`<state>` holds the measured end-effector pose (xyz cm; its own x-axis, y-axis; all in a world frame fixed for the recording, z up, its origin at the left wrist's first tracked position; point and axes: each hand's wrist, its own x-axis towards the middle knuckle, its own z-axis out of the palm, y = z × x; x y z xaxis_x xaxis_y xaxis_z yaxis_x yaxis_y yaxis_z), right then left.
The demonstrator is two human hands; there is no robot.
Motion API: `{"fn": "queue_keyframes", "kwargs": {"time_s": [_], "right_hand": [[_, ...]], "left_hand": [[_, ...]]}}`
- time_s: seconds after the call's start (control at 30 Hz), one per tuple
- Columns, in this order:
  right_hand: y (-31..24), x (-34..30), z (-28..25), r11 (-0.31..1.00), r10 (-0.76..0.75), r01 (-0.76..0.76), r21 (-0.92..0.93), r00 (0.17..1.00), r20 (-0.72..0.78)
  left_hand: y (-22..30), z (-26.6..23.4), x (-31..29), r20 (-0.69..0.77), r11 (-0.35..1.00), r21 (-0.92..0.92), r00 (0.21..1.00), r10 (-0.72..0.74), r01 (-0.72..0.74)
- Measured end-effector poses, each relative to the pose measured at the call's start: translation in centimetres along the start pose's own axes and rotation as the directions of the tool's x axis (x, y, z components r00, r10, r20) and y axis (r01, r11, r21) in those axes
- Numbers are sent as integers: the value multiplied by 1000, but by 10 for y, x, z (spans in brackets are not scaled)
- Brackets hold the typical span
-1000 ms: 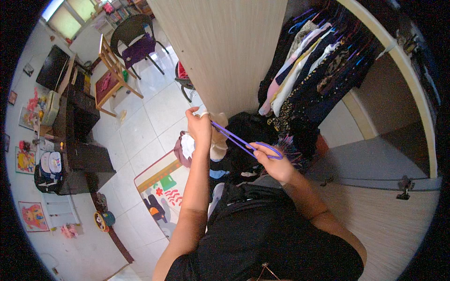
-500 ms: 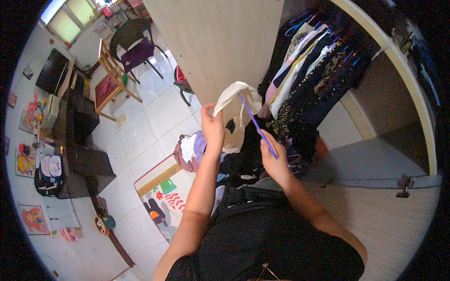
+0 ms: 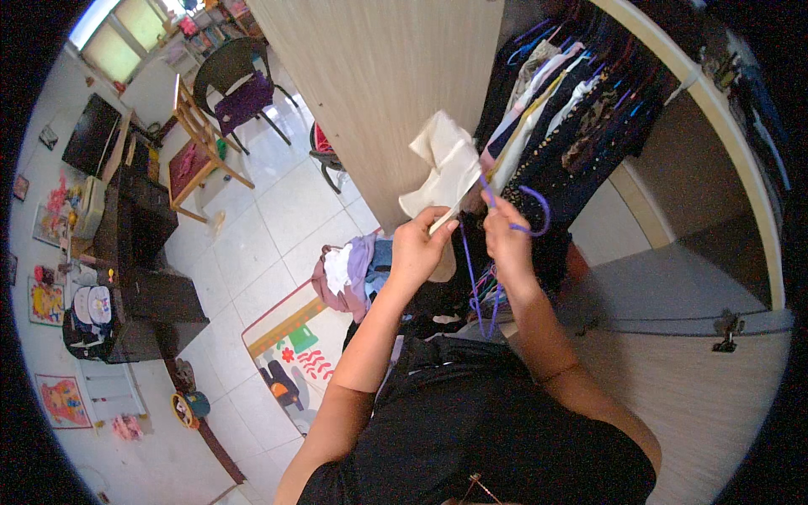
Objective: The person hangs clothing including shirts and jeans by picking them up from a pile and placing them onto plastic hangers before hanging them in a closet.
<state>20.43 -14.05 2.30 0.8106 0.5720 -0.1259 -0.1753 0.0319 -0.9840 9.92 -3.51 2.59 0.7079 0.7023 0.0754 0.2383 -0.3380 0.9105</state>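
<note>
A cream-coloured garment (image 3: pixel 444 164) is up in front of me, its edge pinched between the fingers and thumb of my left hand (image 3: pixel 423 244). My right hand (image 3: pixel 505 236) is closed round a purple clothes hanger (image 3: pixel 536 202). The hanger's hook curls out to the right of that hand, and its thin frame hangs down below, between my two forearms. One end of the hanger meets the garment's right side; whether it sits inside the cloth I cannot tell. My right fingertips are close to the cream fabric.
An open wardrobe on the right holds a row of hanging clothes (image 3: pixel 555 126). A pale wardrobe door (image 3: pixel 379 93) stands ahead. Folded clothes (image 3: pixel 345 269) are piled low, near a patterned mat (image 3: pixel 295 358). Chairs (image 3: pixel 236 93) and a dark desk (image 3: pixel 151 295) stand to the left.
The hanger has turned in my right hand, so its hook now shows at the right. The cream garment has shifted its shape and rises higher; my left hand has moved right and lower.
</note>
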Motion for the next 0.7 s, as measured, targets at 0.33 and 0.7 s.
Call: {"fn": "queue_keyframes", "kwargs": {"time_s": [0.33, 0.7], "right_hand": [[-64, 10, -4, 901, -81, 100, 421, 995, -64], [-17, 1, 22, 984, -115, 119, 134, 993, -32]], "left_hand": [[-53, 7, -11, -338, 936, 351, 936, 101, 26], [-34, -4, -10, -324, 943, 305, 916, 235, -133]]}}
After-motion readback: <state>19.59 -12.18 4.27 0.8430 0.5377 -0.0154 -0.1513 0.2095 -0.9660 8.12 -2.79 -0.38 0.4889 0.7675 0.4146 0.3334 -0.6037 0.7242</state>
